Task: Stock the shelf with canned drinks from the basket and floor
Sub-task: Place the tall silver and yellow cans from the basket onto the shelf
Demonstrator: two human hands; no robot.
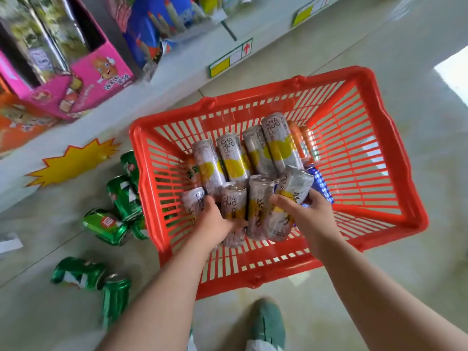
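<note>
A red plastic basket [395, 178] stands on the floor and holds several tall silver cans with yellow patches [233, 158], plus a blue can [320, 183] and an orange can [304, 143]. My left hand [215, 219] is inside the basket, closed around a silver can [234, 206] at the near left. My right hand [304, 211] grips another silver can [291, 198], tilted and raised above the others. Several green cans [111, 224] lie on the floor left of the basket. The white shelf [157, 79] runs along the upper left.
On the shelf sit a pink display box [83, 79], an orange box [20, 122] and blue packages [152, 34]. A yellow starburst sign [73, 160] is fixed to the shelf's lower edge. Price labels [230, 59] line the shelf front. My green shoe [268, 323] is near the basket.
</note>
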